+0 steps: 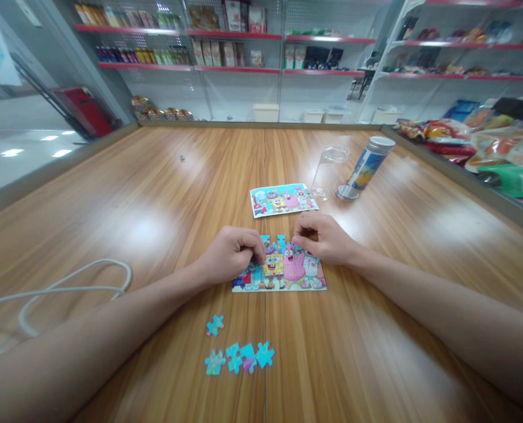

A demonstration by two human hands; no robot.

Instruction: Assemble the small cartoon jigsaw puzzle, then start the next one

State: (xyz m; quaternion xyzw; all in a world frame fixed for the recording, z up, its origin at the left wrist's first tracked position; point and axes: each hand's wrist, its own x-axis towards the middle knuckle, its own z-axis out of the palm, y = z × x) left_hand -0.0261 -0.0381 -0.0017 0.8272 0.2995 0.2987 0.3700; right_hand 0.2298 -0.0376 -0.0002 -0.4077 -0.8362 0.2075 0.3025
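Observation:
A partly assembled jigsaw puzzle (274, 275) with a yellow and a pink cartoon figure lies flat on the table, its upper edge uneven with tabs. My left hand (232, 254) rests over its upper left part, fingers curled down and closed. Over the upper right part is my right hand (327, 236), thumb and index finger pinched together at the puzzle's edge. Whatever either hand may hold is hidden by the fingers. Nearer me lie several loose blue puzzle pieces (234, 358), with one single piece (215, 325) a little apart. Behind the puzzle lies the reference picture card (284, 200).
A clear plastic jar (331, 170), a round metal lid (347, 192) and a blue canister (371, 164) stand at the back right. A white cable (80, 288) loops at the left. Snack bags (446, 138) lie beyond the right edge; stocked shelves (235, 35) line the back.

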